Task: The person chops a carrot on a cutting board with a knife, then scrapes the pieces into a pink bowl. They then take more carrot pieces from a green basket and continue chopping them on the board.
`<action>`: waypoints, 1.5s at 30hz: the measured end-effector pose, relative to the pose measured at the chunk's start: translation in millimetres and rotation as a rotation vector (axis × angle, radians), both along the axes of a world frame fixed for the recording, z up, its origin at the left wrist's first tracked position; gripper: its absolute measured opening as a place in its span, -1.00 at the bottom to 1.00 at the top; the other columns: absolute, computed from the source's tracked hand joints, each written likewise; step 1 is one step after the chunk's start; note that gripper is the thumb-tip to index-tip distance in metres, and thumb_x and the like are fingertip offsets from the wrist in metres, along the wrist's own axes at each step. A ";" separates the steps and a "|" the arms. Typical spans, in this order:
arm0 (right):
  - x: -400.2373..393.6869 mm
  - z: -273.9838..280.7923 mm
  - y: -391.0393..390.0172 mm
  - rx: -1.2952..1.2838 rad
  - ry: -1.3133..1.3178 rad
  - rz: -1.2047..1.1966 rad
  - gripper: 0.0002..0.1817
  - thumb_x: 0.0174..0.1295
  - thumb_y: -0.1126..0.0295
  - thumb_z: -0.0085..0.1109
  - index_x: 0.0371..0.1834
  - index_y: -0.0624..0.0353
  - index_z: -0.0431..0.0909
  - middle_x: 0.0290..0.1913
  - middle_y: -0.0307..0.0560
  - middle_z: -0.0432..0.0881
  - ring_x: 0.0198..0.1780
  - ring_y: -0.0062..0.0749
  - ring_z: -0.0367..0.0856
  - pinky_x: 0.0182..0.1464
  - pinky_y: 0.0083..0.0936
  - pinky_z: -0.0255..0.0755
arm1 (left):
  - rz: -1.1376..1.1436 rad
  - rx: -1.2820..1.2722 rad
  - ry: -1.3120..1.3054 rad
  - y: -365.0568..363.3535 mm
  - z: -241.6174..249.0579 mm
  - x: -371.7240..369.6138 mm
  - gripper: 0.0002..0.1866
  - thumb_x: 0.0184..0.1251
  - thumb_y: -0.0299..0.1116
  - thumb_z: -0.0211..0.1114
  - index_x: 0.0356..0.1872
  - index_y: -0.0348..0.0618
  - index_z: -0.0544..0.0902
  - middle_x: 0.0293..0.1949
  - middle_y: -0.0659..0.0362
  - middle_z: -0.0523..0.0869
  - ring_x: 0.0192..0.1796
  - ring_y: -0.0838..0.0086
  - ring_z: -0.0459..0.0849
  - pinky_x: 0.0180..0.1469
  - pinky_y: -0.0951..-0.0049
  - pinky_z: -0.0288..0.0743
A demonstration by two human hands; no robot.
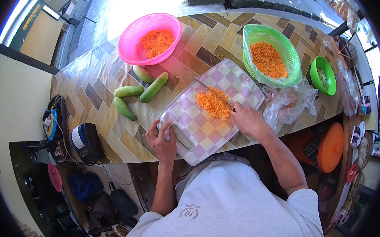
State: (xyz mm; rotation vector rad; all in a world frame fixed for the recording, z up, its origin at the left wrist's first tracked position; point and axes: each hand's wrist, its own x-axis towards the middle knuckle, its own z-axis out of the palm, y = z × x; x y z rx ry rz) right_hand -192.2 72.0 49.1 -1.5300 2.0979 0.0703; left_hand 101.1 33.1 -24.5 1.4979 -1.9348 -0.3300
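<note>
Chopped food (pixel 214 102) lies on the cutting board (pixel 207 137), below the knife (pixel 213 91).

A knife (pixel 211 91) crosses finely chopped orange bits (pixel 212 105) heaped on a checkered cutting board (pixel 238 78).

At the front edge of the table (pixel 109 135), the right hand (pixel 248 120) holds a knife (pixel 213 91) over chopped orange food (pixel 214 102) on the checkered cutting board (pixel 189 112), whose near-left corner, by the handle slot, the left hand (pixel 161 141) touches.
</note>
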 end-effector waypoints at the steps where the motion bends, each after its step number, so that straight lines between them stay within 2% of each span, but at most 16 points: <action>1: -2.1 9.0 -2.0 0.022 0.004 -0.004 -0.64 0.48 0.14 -0.06 0.05 0.25 0.37 -0.15 0.35 0.67 -0.05 0.30 0.65 0.02 0.11 0.48 | 0.001 -0.009 0.002 -2.7 0.0 -2.7 -0.66 0.11 -0.50 0.42 -0.05 0.07 0.76 0.19 0.11 0.56 0.25 0.11 0.44 0.31 0.12 0.30; 3: -1.0 29.6 -4.3 0.076 0.001 -0.003 -0.64 0.48 0.15 -0.06 0.05 0.25 0.38 -0.15 0.36 0.67 -0.04 0.30 0.64 0.03 0.12 0.47 | 0.004 -0.010 0.013 -5.5 0.4 -5.6 -0.66 0.11 -0.51 0.41 -0.06 0.06 0.76 0.19 0.11 0.56 0.25 0.11 0.44 0.31 0.12 0.30; 6: -1.3 5.2 -1.7 0.032 -0.017 -0.004 -0.65 0.48 0.15 -0.06 0.04 0.25 0.39 -0.14 0.37 0.66 -0.03 0.29 0.64 0.01 0.10 0.48 | 0.001 0.006 -0.002 0.8 0.3 -0.4 -0.66 0.11 -0.51 0.41 -0.06 0.06 0.76 0.19 0.10 0.56 0.25 0.11 0.44 0.31 0.12 0.29; 9: 2.7 28.5 -1.8 0.052 0.005 -0.007 -0.64 0.48 0.15 -0.06 0.03 0.26 0.40 -0.13 0.38 0.65 -0.01 0.30 0.63 0.03 0.10 0.48 | 0.009 -0.005 0.015 -3.6 0.2 -4.4 -0.66 0.11 -0.51 0.40 -0.06 0.05 0.76 0.19 0.10 0.56 0.25 0.10 0.44 0.31 0.12 0.29; 12: 2.0 7.7 1.1 0.025 -0.009 -0.019 -0.64 0.48 0.15 -0.05 0.04 0.26 0.41 -0.13 0.36 0.66 -0.02 0.28 0.64 0.03 0.09 0.48 | 0.001 0.001 0.001 2.3 0.6 -0.8 -0.66 0.11 -0.51 0.40 -0.06 0.04 0.76 0.19 0.10 0.55 0.25 0.11 0.45 0.32 0.12 0.29; 15: 8.2 36.6 1.1 0.107 0.041 -0.006 -0.59 0.48 0.14 -0.07 0.13 0.27 0.42 -0.07 0.32 0.67 0.01 0.23 0.66 0.07 0.05 0.49 | 0.009 -0.014 0.024 -3.8 0.7 -4.5 -0.66 0.10 -0.51 0.40 -0.06 0.04 0.76 0.20 0.10 0.55 0.25 0.10 0.45 0.32 0.12 0.29; 18: 9.8 21.9 2.5 0.106 0.014 -0.025 -0.57 0.49 0.13 -0.08 0.14 0.31 0.42 -0.08 0.33 0.68 0.01 0.23 0.67 0.08 0.05 0.49 | 0.009 0.005 0.015 1.6 -0.4 -1.7 -0.66 0.11 -0.50 0.40 -0.06 0.04 0.76 0.20 0.10 0.55 0.25 0.11 0.45 0.32 0.12 0.29; 21: 19.6 34.0 6.1 0.100 0.013 -0.030 -0.57 0.49 0.13 -0.07 0.10 0.34 0.42 -0.09 0.36 0.68 0.00 0.25 0.67 0.07 0.05 0.50 | 0.022 -0.004 0.020 -0.6 2.3 -4.9 -0.66 0.11 -0.50 0.40 -0.06 0.03 0.76 0.20 0.10 0.55 0.24 0.11 0.45 0.32 0.12 0.29; 24: 19.6 14.1 14.8 0.015 0.001 -0.052 -0.58 0.48 0.13 -0.06 0.05 0.33 0.42 -0.14 0.37 0.69 -0.04 0.26 0.69 0.03 0.05 0.52 | 0.013 -0.004 0.012 -0.4 0.8 -4.1 -0.66 0.11 -0.51 0.40 -0.05 0.03 0.76 0.20 0.10 0.55 0.24 0.11 0.45 0.32 0.12 0.29; 30: 29.5 18.9 23.8 -0.019 0.027 -0.031 -0.61 0.48 0.11 -0.05 -0.05 0.29 0.40 -0.24 0.35 0.70 -0.15 0.27 0.71 -0.05 0.06 0.54 | 0.009 -0.012 0.021 -3.6 0.6 -6.4 -0.65 0.11 -0.52 0.39 -0.04 0.04 0.76 0.20 0.09 0.54 0.25 0.11 0.44 0.31 0.11 0.29; 34: 34.3 3.6 30.5 -0.072 0.014 -0.050 -0.61 0.48 0.12 -0.05 -0.03 0.31 0.38 -0.30 0.36 0.68 -0.17 0.31 0.68 -0.07 0.11 0.53 | 0.004 -0.005 0.004 -1.2 2.7 -4.5 -0.65 0.11 -0.52 0.39 -0.03 0.04 0.76 0.20 0.09 0.54 0.25 0.11 0.44 0.31 0.11 0.28; 37: 39.7 10.8 27.6 0.023 0.003 -0.048 -0.65 0.50 0.13 -0.09 -0.08 0.28 0.36 -0.25 0.32 0.70 -0.16 0.22 0.72 -0.07 0.05 0.55 | 0.001 -0.003 0.038 -1.5 -2.1 -2.8 -0.65 0.12 -0.52 0.39 -0.04 0.04 0.76 0.20 0.09 0.55 0.25 0.10 0.43 0.32 0.11 0.28; 45: 47.7 12.5 31.1 -0.021 0.020 -0.046 -0.66 0.49 0.16 -0.08 -0.09 0.28 0.37 -0.28 0.28 0.71 -0.18 0.18 0.73 -0.09 0.03 0.57 | 0.010 0.003 0.006 -1.1 0.5 -4.9 -0.66 0.13 -0.48 0.39 -0.03 0.05 0.76 0.20 0.09 0.55 0.26 0.11 0.43 0.32 0.10 0.28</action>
